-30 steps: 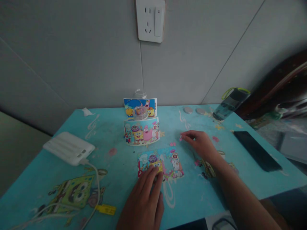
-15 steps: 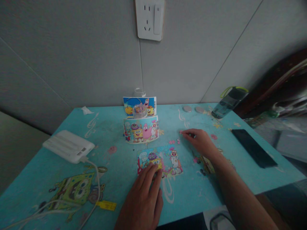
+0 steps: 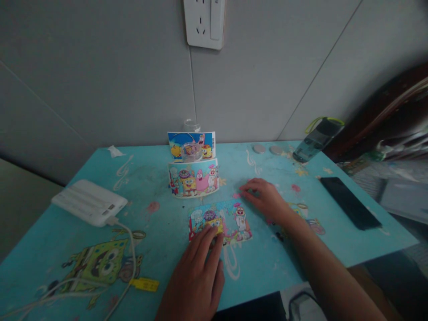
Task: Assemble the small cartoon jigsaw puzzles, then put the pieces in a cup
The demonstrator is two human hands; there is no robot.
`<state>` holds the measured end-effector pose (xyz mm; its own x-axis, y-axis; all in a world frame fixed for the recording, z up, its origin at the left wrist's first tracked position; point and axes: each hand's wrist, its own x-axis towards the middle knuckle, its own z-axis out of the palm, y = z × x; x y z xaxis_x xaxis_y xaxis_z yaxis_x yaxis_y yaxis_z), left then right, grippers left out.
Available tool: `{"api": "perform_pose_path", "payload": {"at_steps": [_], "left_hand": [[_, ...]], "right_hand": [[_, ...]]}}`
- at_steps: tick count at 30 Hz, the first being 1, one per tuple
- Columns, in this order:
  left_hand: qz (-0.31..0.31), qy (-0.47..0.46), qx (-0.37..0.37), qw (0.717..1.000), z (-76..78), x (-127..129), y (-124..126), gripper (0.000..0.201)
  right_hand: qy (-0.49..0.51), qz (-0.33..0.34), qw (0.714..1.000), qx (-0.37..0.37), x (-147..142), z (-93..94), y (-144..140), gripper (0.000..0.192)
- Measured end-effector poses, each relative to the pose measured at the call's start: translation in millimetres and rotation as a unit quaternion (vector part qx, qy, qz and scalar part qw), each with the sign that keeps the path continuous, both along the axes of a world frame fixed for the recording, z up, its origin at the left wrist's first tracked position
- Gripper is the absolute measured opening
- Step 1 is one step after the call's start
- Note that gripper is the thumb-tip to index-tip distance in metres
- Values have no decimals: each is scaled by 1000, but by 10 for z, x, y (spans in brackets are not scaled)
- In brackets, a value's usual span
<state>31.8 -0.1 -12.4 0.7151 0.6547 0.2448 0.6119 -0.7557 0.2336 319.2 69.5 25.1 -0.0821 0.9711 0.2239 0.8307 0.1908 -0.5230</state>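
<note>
A cartoon jigsaw puzzle (image 3: pixel 241 217) lies flat on the table, with a gap right of its middle where the printed tabletop shows through. Resting on its lower left part, my left hand (image 3: pixel 195 272) has its fingers stretched out and holds nothing. Beyond the puzzle's upper right corner, my right hand (image 3: pixel 262 198) pinches a small pink puzzle piece, mostly hidden by the fingertips. A loose pink puzzle piece (image 3: pixel 236 195) lies just left of those fingertips. The matching picture card (image 3: pixel 194 180) leans upright behind the puzzle, against a clear round container (image 3: pixel 191 152).
Another picture card (image 3: pixel 209 141) stands behind the container. At left lies a white power bank (image 3: pixel 89 203) with a cable (image 3: pixel 133 249). A black phone-like slab (image 3: pixel 349 203), a water bottle (image 3: pixel 316 140) and two round lids (image 3: pixel 259 149) are on the right side.
My right hand has moved left and slightly nearer, toward the puzzle's upper right corner, covering a loose piece. My left hand stays on the puzzle. The view has shifted slightly.
</note>
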Motion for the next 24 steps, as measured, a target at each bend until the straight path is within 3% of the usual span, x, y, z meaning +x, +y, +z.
{"api": "perform_pose_path", "payload": {"at_steps": [4, 17, 24], "left_hand": [[4, -9, -3, 1000, -1, -7, -18, 57], [17, -11, -24, 999, 83, 30, -31, 55], [16, -7, -38, 999, 77, 21, -35, 56]], "right_hand": [[-30, 29, 999, -24, -68, -18, 3, 16], [-18, -3, 999, -35, -36, -68, 23, 13], [44, -17, 997, -58, -115, 57, -31, 16]]}}
